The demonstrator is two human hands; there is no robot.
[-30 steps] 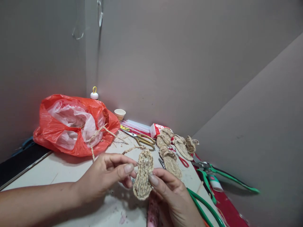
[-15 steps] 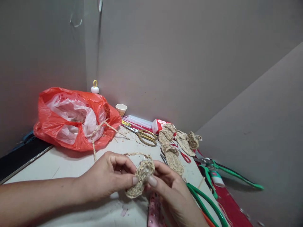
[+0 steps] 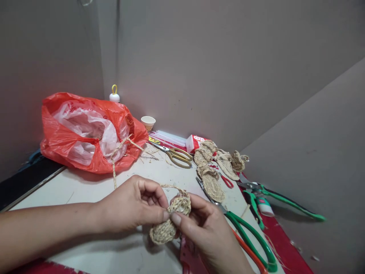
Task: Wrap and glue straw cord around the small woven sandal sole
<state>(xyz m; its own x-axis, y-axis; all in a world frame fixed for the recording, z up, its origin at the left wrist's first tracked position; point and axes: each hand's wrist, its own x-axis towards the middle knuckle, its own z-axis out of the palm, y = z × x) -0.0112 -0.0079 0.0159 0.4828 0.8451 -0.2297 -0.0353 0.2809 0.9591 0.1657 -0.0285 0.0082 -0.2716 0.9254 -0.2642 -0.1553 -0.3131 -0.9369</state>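
Woven piece [image 3: 165,229], one: straw-coloured plaited fibre, coiled in close rows; elongated, both ends rounded. Condition: unfinished-looking surface, coarse and uneven; upper end shows a paler patch, detail too small to tell. Pose: hand-held, tilted, one end up and right, the other down and left; middle partly covered. Position: on the wearer's side of the gold-handled scissors [image 3: 170,152], apart from them. Attached: thin braided cord [image 3: 172,186], arching leftward from the end nearer the scissors; far end hidden.
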